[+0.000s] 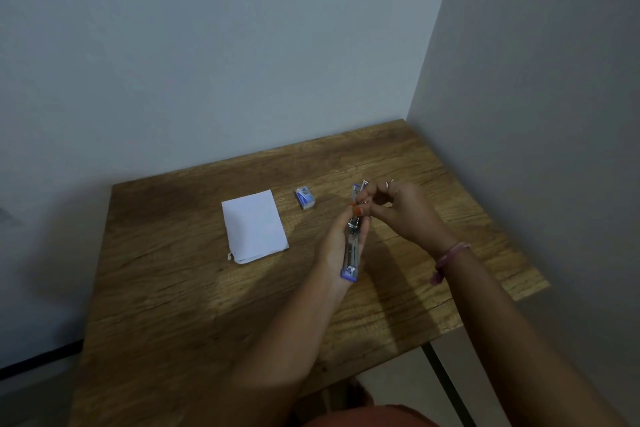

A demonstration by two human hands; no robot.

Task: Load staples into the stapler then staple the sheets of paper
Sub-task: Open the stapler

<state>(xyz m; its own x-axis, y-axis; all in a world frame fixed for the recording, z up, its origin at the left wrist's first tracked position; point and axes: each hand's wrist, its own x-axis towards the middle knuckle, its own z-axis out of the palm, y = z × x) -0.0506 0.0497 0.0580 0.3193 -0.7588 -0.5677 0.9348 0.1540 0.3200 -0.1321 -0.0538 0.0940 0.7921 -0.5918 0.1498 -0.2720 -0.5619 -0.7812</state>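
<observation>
While the left hand [341, 239] curls around the stapler [352, 246] and holds it lengthwise above the wooden table [194, 288], the right hand [394, 208] pinches at the far end of it, fingers bent together near the opened top; what lies between those fingertips is too small to tell. The stapler's blue near end pokes out below the left palm, and its metal channel faces up. A small box of staples [305, 198] sits on the table just left of the hands. Farther left lies the stack of white paper [254, 225], flat, well apart from the stapler. A pink band [450, 258] circles the right wrist.
</observation>
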